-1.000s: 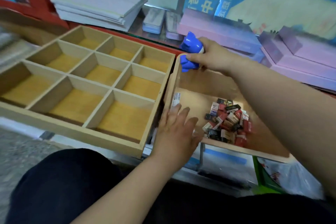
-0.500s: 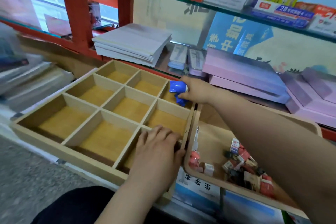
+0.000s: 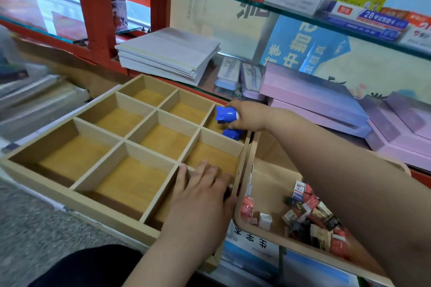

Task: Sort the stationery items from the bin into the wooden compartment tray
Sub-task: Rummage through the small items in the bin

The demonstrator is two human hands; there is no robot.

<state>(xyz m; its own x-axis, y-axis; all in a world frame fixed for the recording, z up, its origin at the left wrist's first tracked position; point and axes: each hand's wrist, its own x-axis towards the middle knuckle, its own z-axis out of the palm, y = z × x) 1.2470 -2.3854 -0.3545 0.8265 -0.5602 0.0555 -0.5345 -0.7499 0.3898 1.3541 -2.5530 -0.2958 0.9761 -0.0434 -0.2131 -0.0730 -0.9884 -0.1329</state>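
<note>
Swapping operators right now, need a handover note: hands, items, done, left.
Left hand: open, flat on the wooden tray's near right corner.
Right hand: grips a blue item over the far right compartment. A second blue piece sits just under the hand; can't tell if it is released.
Bin: right of the tray, holding a pile of small boxes.
Done: nothing clearly placed; the other visible compartments are bare.
Left: set down the blue item, sort the boxes.

Left hand [image 3: 200,196], right hand [image 3: 249,116], forearms [image 3: 349,170] bare — black trousers [image 3: 88,265] over lap
</note>
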